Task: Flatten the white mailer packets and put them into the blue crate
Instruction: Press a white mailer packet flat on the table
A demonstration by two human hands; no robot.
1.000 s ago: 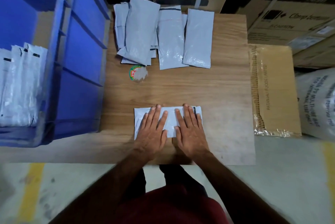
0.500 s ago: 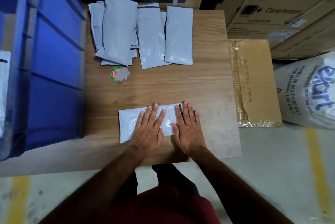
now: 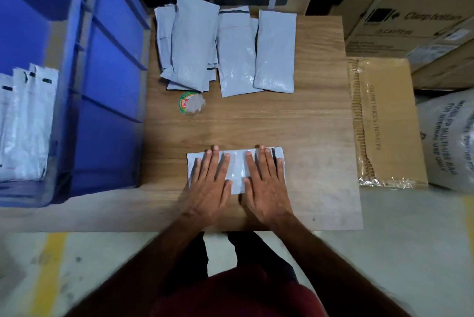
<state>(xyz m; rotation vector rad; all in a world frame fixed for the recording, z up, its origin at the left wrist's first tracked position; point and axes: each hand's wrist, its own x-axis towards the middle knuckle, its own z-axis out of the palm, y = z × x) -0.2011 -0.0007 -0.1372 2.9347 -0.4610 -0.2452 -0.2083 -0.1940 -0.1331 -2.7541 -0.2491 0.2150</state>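
Head view: both hands, left (image 3: pixel 210 183) and right (image 3: pixel 266 183), lie flat with fingers spread, pressing one white mailer packet (image 3: pixel 237 170) onto the wooden surface (image 3: pixel 307 124). More packets (image 3: pixel 225 52) lie at its far edge, beside the blue crate (image 3: pixel 110 85).

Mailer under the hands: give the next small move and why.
Probably slide both palms outward, then lift it. Left hand and right hand lie flat on the mailer; the crate on the left already holds packets.
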